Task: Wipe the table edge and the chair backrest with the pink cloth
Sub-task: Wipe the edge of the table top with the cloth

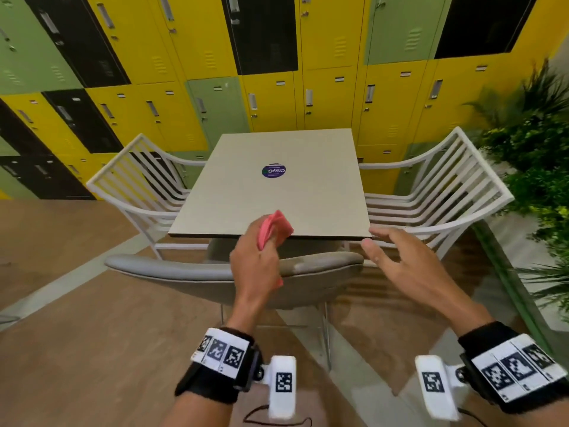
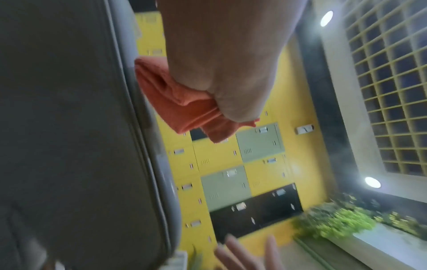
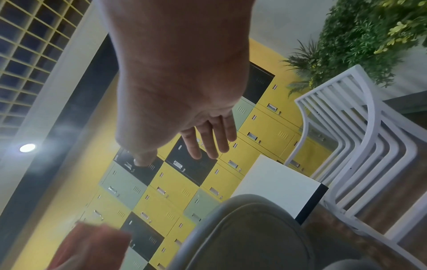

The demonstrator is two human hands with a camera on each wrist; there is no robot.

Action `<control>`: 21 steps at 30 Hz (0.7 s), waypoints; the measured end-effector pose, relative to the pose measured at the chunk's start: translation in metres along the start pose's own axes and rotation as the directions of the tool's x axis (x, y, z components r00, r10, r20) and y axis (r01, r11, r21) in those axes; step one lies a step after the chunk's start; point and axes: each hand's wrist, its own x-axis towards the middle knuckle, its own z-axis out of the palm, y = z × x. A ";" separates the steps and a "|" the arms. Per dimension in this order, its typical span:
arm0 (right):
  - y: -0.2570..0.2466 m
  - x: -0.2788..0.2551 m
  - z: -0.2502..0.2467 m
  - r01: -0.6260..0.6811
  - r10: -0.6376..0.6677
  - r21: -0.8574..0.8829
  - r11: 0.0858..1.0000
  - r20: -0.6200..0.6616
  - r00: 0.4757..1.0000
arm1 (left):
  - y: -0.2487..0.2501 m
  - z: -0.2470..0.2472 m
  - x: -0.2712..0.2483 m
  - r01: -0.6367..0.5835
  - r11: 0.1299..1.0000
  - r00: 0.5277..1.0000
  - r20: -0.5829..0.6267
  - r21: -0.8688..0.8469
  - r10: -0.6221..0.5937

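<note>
Above the chair backrest (image 1: pixel 215 269), left hand (image 1: pixel 255 266) clenches pink cloth (image 1: pixel 275 228) (folded, pointing tableward); right hand (image 1: pixel 409 266) released.

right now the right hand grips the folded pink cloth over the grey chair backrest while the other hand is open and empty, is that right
Not quite: the hands are swapped. The left hand grips the folded pink cloth over the grey chair backrest, and the right hand is open and empty, its fingers spread near the table corner. The head view shows this, and the left wrist view shows the cloth bunched in that fist.
</note>
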 end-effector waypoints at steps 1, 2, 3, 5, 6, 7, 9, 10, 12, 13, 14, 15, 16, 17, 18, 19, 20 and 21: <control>0.004 0.000 0.000 0.005 -0.005 0.005 1.000 0.012 1.000 | -0.010 -0.013 0.006 0.001 0.997 0.997 -0.083 0.078 0.005; 0.008 0.000 0.001 0.010 -0.010 0.005 1.000 0.020 1.000 | -0.021 -0.021 0.012 0.019 0.986 0.991 -0.132 0.163 0.003; 0.009 0.000 0.004 0.014 -0.014 0.004 1.000 0.027 1.000 | -0.031 -0.023 0.015 0.045 0.977 0.989 -0.144 0.209 -0.015; 0.009 0.000 0.006 0.015 -0.015 0.009 1.000 0.041 0.999 | -0.044 -0.010 0.009 0.058 0.941 0.996 -0.080 0.332 -0.033; 0.009 0.001 0.007 0.016 -0.017 0.012 1.000 0.046 0.999 | -0.047 0.003 0.002 0.015 0.915 0.999 -0.042 0.404 0.002; 0.009 0.001 0.007 0.016 -0.017 0.017 1.000 0.049 0.999 | -0.046 0.019 -0.006 -0.029 0.890 0.999 -0.022 0.456 0.044; 0.012 0.002 0.005 0.010 -0.011 0.020 1.000 0.051 0.999 | -0.031 0.055 -0.022 -0.048 0.894 0.998 -0.012 0.445 0.060; 0.014 0.002 0.004 0.007 -0.008 0.016 1.000 0.045 0.999 | -0.020 0.071 -0.028 -0.063 0.900 0.998 0.000 0.431 0.070; 0.020 0.003 0.000 0.002 -0.003 0.007 1.000 0.023 1.000 | 0.002 0.102 -0.039 -0.118 0.893 0.993 0.044 0.434 0.110; 0.023 0.003 -0.002 0.002 -0.003 0.009 1.000 0.012 1.000 | 0.010 0.116 -0.043 -0.146 0.889 0.989 0.073 0.434 0.127; 0.027 0.003 -0.004 0.002 -0.002 0.017 1.000 0.003 1.000 | 0.016 0.129 -0.047 -0.172 0.885 0.985 0.098 0.432 0.144; 0.031 0.003 -0.007 0.000 0.000 0.024 1.000 -0.005 1.000 | 0.020 0.141 -0.051 -0.213 0.876 0.976 0.131 0.433 0.172; 0.034 0.002 -0.008 -0.003 0.003 0.029 1.000 -0.012 1.000 | 0.023 0.151 -0.054 -0.261 0.862 0.963 0.185 0.435 0.198; 0.038 0.001 -0.010 -0.008 0.008 0.035 0.999 -0.020 1.000 | 0.027 0.160 -0.057 -0.316 0.840 0.942 0.255 0.441 0.220; 0.040 0.001 -0.012 -0.010 0.011 0.046 0.999 -0.031 0.999 | 0.032 0.166 -0.059 -0.364 0.820 0.913 0.342 0.441 0.222; 0.042 0.000 -0.014 -0.011 0.014 0.058 0.998 -0.046 0.999 | 0.038 0.169 -0.060 -0.391 0.822 0.877 0.437 0.413 0.198; 0.043 0.000 -0.017 -0.009 0.014 0.068 0.998 -0.068 0.998 | 0.043 0.170 -0.059 -0.385 0.849 0.844 0.510 0.363 0.165; 0.042 -0.001 -0.021 -0.005 0.012 0.075 0.997 -0.094 0.995 | 0.049 0.167 -0.058 -0.353 0.886 0.821 0.554 0.301 0.139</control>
